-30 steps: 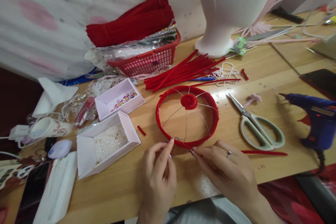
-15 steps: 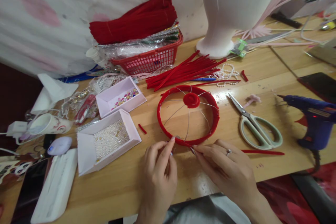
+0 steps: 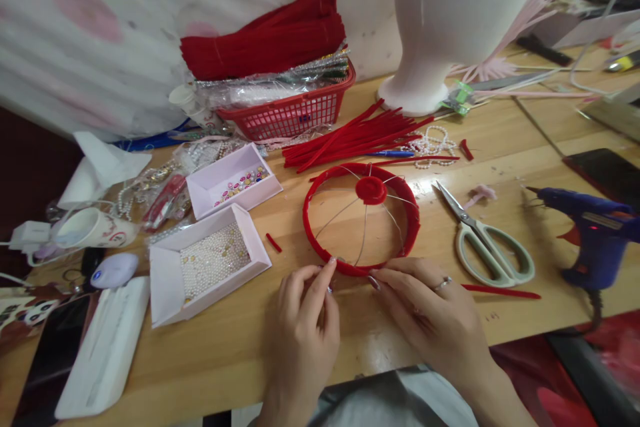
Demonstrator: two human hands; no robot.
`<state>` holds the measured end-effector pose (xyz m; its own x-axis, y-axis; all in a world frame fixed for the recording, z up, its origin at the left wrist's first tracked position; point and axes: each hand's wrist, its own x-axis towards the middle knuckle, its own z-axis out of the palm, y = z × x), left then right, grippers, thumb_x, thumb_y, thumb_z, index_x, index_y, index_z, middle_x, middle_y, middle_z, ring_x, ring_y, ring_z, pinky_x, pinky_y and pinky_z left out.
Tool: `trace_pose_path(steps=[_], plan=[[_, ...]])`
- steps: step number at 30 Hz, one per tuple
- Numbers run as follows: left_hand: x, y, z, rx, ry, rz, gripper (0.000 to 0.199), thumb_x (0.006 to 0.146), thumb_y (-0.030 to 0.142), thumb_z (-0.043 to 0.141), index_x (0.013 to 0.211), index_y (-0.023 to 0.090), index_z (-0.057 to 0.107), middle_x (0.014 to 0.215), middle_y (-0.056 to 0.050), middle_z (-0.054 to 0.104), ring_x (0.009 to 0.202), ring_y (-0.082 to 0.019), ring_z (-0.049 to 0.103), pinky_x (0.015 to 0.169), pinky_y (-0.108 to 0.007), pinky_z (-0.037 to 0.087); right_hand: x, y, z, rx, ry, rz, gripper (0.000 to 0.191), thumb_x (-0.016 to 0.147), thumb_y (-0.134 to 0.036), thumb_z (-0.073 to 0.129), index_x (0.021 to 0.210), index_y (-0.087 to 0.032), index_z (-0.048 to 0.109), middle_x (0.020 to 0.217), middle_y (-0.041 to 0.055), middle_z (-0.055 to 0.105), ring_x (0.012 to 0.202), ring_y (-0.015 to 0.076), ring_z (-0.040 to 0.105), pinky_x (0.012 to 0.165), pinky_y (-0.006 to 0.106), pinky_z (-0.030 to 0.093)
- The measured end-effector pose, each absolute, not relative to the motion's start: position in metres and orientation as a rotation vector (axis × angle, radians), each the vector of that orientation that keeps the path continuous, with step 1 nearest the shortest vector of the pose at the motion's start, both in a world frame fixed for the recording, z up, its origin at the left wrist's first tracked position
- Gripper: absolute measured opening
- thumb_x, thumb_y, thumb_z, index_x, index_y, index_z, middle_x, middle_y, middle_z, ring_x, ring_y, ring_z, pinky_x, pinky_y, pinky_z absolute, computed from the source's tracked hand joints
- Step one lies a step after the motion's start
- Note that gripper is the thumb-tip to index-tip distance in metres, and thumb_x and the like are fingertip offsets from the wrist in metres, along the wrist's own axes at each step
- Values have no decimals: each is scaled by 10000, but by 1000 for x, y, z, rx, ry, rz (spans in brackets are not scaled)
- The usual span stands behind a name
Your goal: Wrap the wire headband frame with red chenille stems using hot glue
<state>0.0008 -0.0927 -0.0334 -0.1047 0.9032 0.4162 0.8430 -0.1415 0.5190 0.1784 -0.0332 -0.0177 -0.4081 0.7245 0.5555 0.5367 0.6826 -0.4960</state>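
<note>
Worktop, nr front edge: our L grip & R grip pinch the red ring; thin wires could prob. bend if we press unevenly.

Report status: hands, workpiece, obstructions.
Left hand and right hand pinching near rim of red ring frame. Wire spokes meet at red centre disc. Scissors close by right hand, not touching the frame.

The right hand partly hides the red frame.
</note>
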Motion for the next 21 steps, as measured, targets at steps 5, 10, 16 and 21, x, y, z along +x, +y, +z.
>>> trace_pose_path(steps=[5,10,16,21], plan=[[1,-93,-34,2028,1995,1084,479,905,19,496,1316,249,582,1032,-63,645,929,-182,633,830,-332,521,179,-31,-21,-994,-2111,265,179,924,-57,548,967,-171,680,862,71,679,708,149,668,582,247,532],[1,-92,-33,2018,1994,1071,483,907,20,493,1321,254,573,1027,-65,645,928,-184,635,832,-338,527,179,-30,-21,-1018,-2073,269,224,920,-54,546,968,-196,712,897,75,671,701,132,684,566,215,547],[1,-94,-33,2034,2010,1062,471,894,15,515,1300,244,586,1022,-59,650,904,-182,635,829,-340,520,179,-28,-19,-1017,-2084,256,241,933,-82,539,973,-215,736,862,68,716,720,157,711,577,234,562],[2,-93,-33,2014,2007,1082,455,896,3,506,1284,223,596,999,-57,643,903,-172,626,801,-313,511,180,-27,-21,-996,-2090,256,228,929,-67,537,959,-181,732,866,83,728,744,171,719,600,248,574]])
